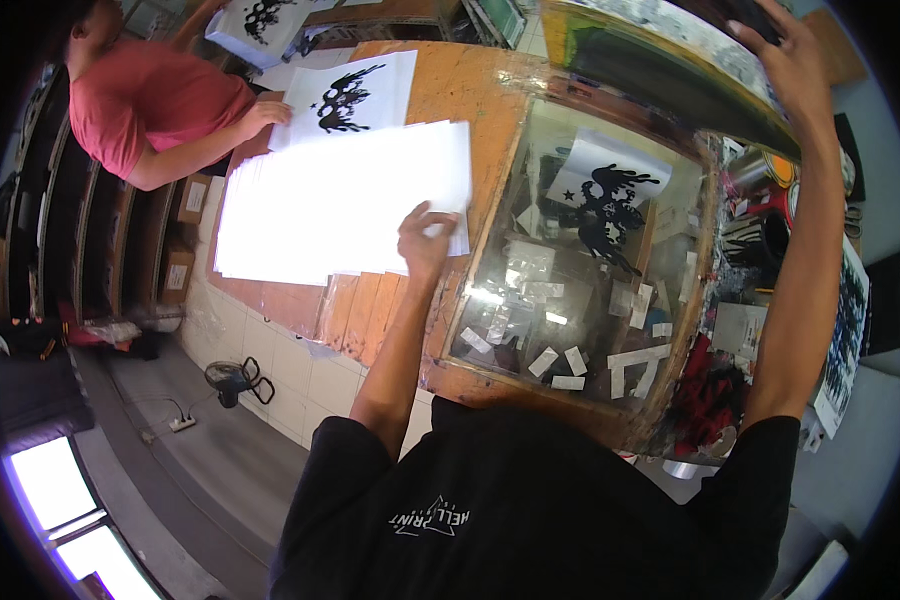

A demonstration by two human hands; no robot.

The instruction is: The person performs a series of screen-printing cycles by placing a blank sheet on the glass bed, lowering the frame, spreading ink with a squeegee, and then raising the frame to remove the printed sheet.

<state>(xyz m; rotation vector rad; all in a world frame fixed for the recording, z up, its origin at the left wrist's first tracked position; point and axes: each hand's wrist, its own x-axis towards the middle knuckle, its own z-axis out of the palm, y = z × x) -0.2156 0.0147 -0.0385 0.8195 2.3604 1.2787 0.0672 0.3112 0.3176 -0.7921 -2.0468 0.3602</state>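
My left hand [425, 240] is at the near right edge of a thick stack of white paper sheets [345, 205], its fingers curled and pinching the edge of a sheet. My right hand [792, 60] reaches far up to the right, closed on a dark bar [740, 22] at the upper edge of a tilted screen-printing frame [660, 85]. Part of that bar is cut off by the picture's rim. Below the frame, a glass-topped printing table [530, 330] carries a white sheet [580, 165] with a black splash-like design [612, 215], which extends past the paper onto the glass.
Across the table, a person in a red shirt [160, 95] has one hand [265, 115] by a printed sheet [390, 85]. Paint cans [765, 170] and red rags [708, 395] line the right side. Left are shelves [110, 235] and a small fan [232, 380].
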